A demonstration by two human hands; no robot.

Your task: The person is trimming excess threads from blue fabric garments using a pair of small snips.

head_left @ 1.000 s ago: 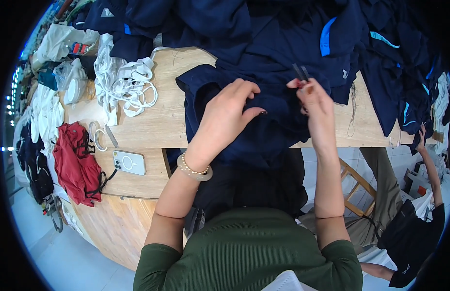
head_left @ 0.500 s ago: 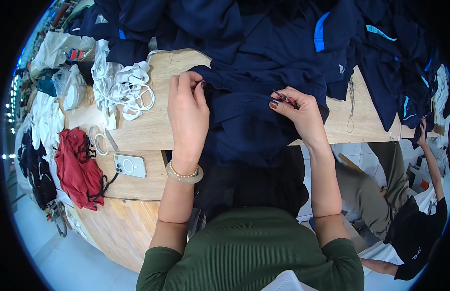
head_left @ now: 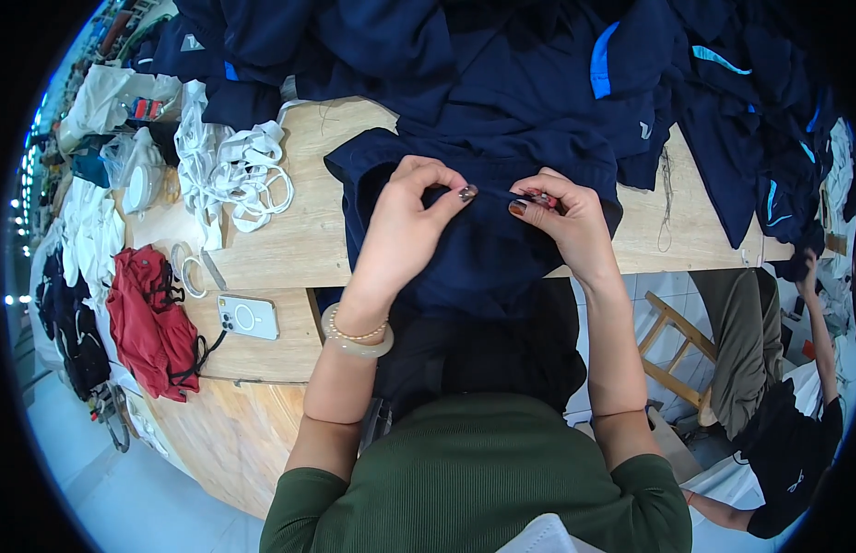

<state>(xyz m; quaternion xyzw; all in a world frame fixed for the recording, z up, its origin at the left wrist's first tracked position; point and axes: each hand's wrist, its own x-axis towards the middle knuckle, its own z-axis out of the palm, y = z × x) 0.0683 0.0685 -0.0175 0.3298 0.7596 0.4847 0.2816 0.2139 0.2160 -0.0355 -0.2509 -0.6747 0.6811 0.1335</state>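
A navy garment (head_left: 474,249) lies over the front of the wooden table and hangs down toward my lap. My left hand (head_left: 402,226) is closed, thumb and forefinger pinching a raised fold of its cloth. A short way to the right, my right hand (head_left: 580,230) pinches the same fold with thumb and fingertips. Tucked in the right hand's curled fingers is a small red and dark object (head_left: 544,198), mostly hidden, its kind unclear. Between the two hands the fold is drawn out in a short line.
Navy garments (head_left: 529,74) with blue trim are heaped along the back. White straps (head_left: 248,175), a ring-shaped roll (head_left: 190,275), a phone (head_left: 248,315) and a red cloth bag (head_left: 147,318) lie at left. A co-worker (head_left: 787,442) and a wooden stool (head_left: 672,350) are at right.
My left hand has moved right along the garment, closer to my right hand, and the garment's left edge now lies spread out. The co-worker's leg has shifted right, uncovering the stool.
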